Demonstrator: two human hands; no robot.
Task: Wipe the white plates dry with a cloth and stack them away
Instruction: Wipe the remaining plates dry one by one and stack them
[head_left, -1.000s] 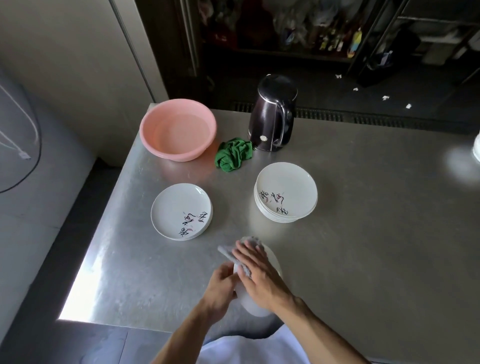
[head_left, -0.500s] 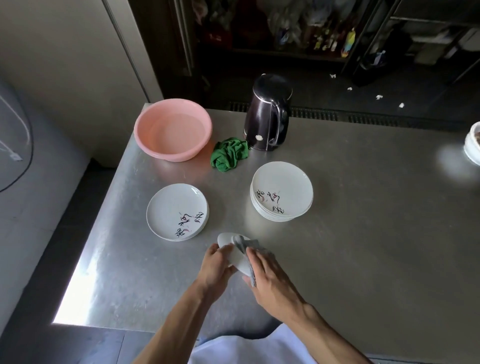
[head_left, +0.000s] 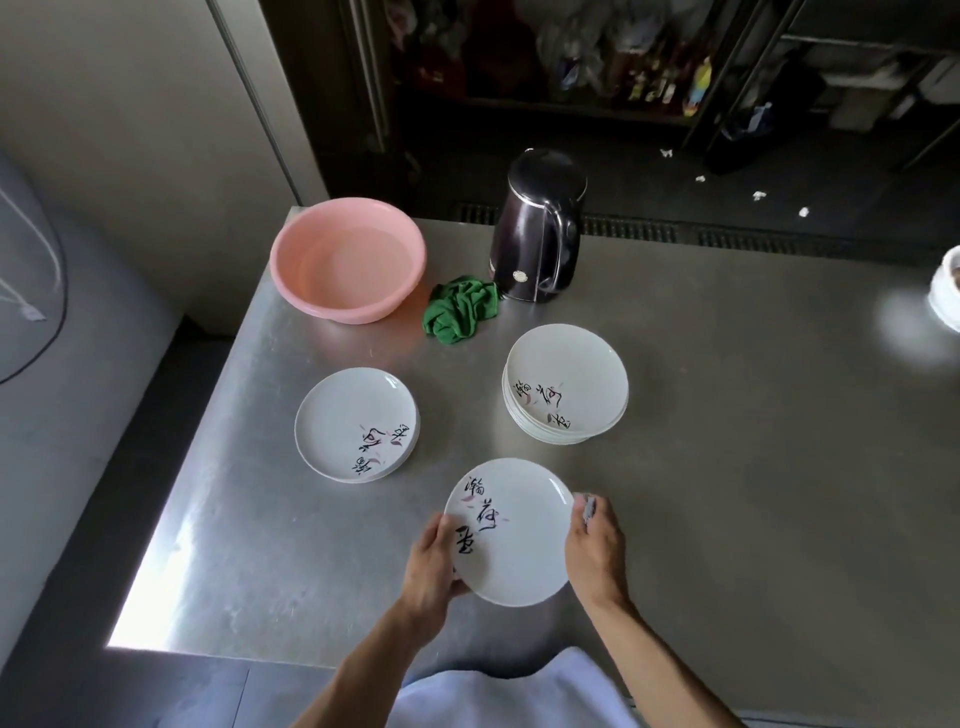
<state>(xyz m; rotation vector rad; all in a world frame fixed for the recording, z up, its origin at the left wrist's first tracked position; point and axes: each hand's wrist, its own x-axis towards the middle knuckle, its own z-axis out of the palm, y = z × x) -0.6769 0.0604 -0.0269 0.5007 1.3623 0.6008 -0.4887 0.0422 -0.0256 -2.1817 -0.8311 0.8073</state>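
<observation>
Steel table (head_left: 727, 467), white plate (head_left: 514, 540) between grips, left grip (head_left: 434, 561) pinching rim, right grip (head_left: 595, 545) clasping opposite rim and cloth (head_left: 588, 506).

Over the near part of the table (head_left: 727, 467), the held plate (head_left: 511, 535) sits between the hands, the left hand (head_left: 434, 561) gripping its left rim and the right hand (head_left: 595, 551) its right rim, with the wiping cloth (head_left: 588, 506) tucked there. Behind it to the left lies the low stack of plates (head_left: 356, 423), and behind it to the right the taller stack (head_left: 566, 384), the two well apart. Further back, the basin (head_left: 405, 244) stands at the far left corner with the kettle (head_left: 537, 234) to its right, and the crumpled cloth (head_left: 460, 312) lies between them, just beside the kettle.
</observation>
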